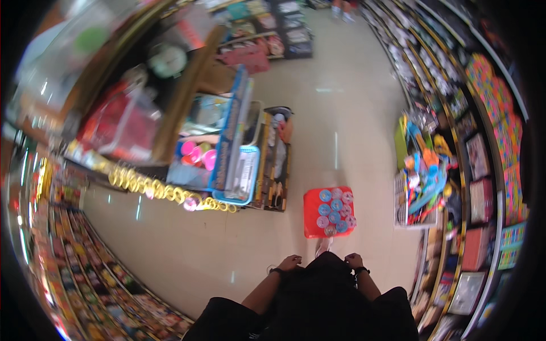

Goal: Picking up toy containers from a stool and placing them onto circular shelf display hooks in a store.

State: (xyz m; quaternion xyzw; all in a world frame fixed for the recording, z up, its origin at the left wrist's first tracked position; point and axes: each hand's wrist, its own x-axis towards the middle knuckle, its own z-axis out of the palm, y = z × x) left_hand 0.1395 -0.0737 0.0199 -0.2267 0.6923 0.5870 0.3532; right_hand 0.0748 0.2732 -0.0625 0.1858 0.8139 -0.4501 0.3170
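Observation:
Both my hands hang low beside the front of my black clothing. My left hand (291,261) is at its left edge with the fingers loosely bent, and I see no object in it. On the other side, my right hand (353,260) is curled near the cloth; whether its fingers are fully closed is unclear. Each wrist wears a dark band. On the floor just ahead of my foot (324,246) lies a red tray or sheet (312,226). Several round pieces (336,205), pale blue and pink, sit on it in rows. Neither hand touches them.
To the left stands a display unit with a blue basket (256,170), pink items (209,159) and a string of yellow rings (170,192). A white crate (401,204) of colourful toys stands at the right shelves (453,238). More shelving (98,290) curves along the lower left.

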